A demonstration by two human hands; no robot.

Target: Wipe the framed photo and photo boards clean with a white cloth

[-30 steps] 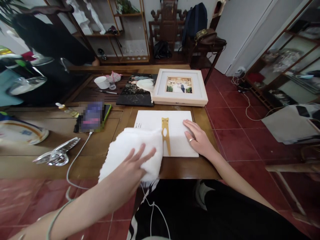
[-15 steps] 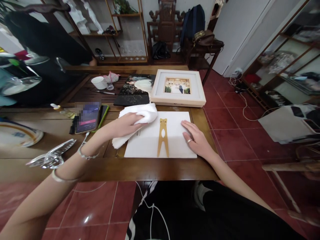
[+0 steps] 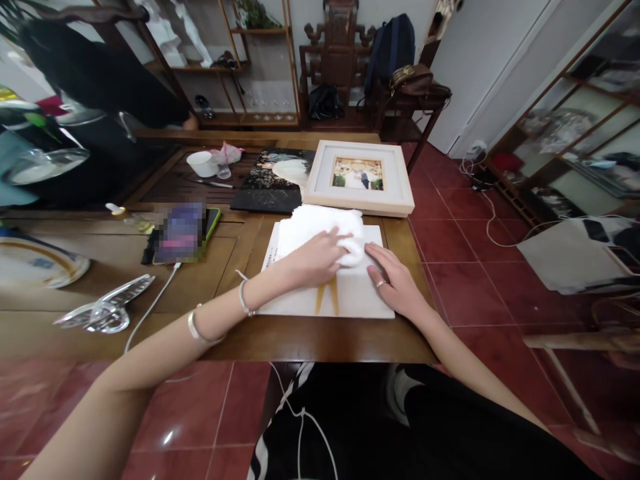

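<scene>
My left hand (image 3: 320,259) presses a bunched white cloth (image 3: 320,223) onto a flat white board (image 3: 360,297), its fingers gripping the cloth's right part. A gold-coloured, two-legged stand piece (image 3: 327,297) lies on the board. Its upper part is hidden under the cloth and hand; only the legs show. Small printed text is visible on the board's left edge. My right hand (image 3: 397,277), with a ring on one finger, rests open along the board's right side, fingers stretched out.
Behind the board lie a pale picture frame (image 3: 400,190) and a dark photo print (image 3: 270,200). To the left are a phone (image 3: 180,233) with a cable, a dropper bottle (image 3: 133,221), a shiny silver object (image 3: 107,310) and a plate (image 3: 50,267). A white cup (image 3: 201,164) stands farther back.
My left hand has moved right with the cloth, from the board's left side to over the stand piece, covering its top. My right hand has stayed in place.
</scene>
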